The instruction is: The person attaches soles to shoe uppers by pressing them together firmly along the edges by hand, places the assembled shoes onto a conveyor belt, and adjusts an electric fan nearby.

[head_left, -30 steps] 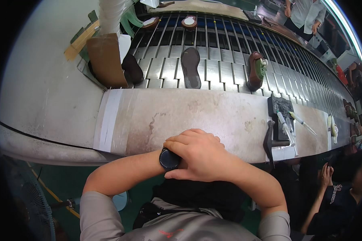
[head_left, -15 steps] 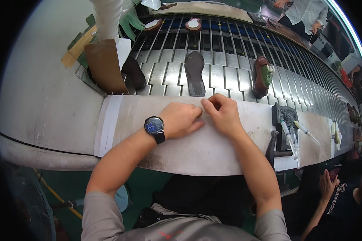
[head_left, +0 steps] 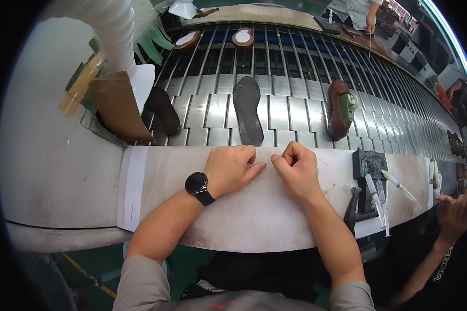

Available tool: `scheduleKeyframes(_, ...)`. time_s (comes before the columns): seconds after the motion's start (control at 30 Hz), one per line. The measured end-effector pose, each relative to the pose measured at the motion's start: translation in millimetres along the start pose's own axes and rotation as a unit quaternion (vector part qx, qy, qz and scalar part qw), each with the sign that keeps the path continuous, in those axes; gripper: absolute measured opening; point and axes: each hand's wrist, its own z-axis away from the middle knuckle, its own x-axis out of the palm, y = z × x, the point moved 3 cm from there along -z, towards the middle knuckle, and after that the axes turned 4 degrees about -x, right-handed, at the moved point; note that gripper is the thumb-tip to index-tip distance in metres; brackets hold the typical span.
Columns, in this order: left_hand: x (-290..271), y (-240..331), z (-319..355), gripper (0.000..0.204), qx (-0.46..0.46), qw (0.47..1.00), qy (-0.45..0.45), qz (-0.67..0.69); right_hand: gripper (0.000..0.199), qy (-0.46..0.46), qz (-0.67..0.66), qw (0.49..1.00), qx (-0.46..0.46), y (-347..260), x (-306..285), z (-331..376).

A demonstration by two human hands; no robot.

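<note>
Grey bench (head_left: 254,223) under both hands: the left hand (head_left: 228,168) lies loosely curled and empty, the right hand (head_left: 296,168) pinches narrow on something unseen, so the black sole (head_left: 247,110) on the slatted conveyor (head_left: 296,109) just beyond could likely pass unreached.

— Where are our hands?
— Both rest side by side, knuckles up. Our left hand (head_left: 227,168) lies loosely curled, index finger stretched toward the right hand (head_left: 296,168), almost touching it.
— And the right?
— Fingers folded under, forearm bare. The wristwatch (head_left: 197,185) sits on our left wrist.
</note>
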Motion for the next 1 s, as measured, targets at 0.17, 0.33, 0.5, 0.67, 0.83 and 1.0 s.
scheduleKeyframes(0.17,-3,-2,3,0.034,0.011,1.0,0.005,0.029,0.041,0.021,-0.02,0.999,0.018,-1,1,2)
scheduleKeyframes(0.33,-4,0,6,0.034,0.029,0.999,0.003,0.038,0.042,0.02,-0.018,1.0,-0.001,3,6,2)
scheduleKeyframes(0.5,-5,-1,8,0.034,0.028,0.999,-0.006,0.044,0.043,0.006,-0.002,1.0,-0.009,3,10,2)
scheduleKeyframes(0.67,-6,-3,10,0.034,0.028,0.999,-0.007,0.044,0.043,0.004,0.014,1.0,-0.015,1,13,2)
scheduleKeyframes(0.83,-8,-3,9,0.033,0.024,0.999,-0.011,0.043,0.043,-0.002,0.006,1.0,-0.013,1,16,2)
scheduleKeyframes(1.0,-12,-4,10,0.033,0.008,0.999,-0.038,0.035,0.043,-0.006,0.012,1.0,-0.011,-1,19,2)
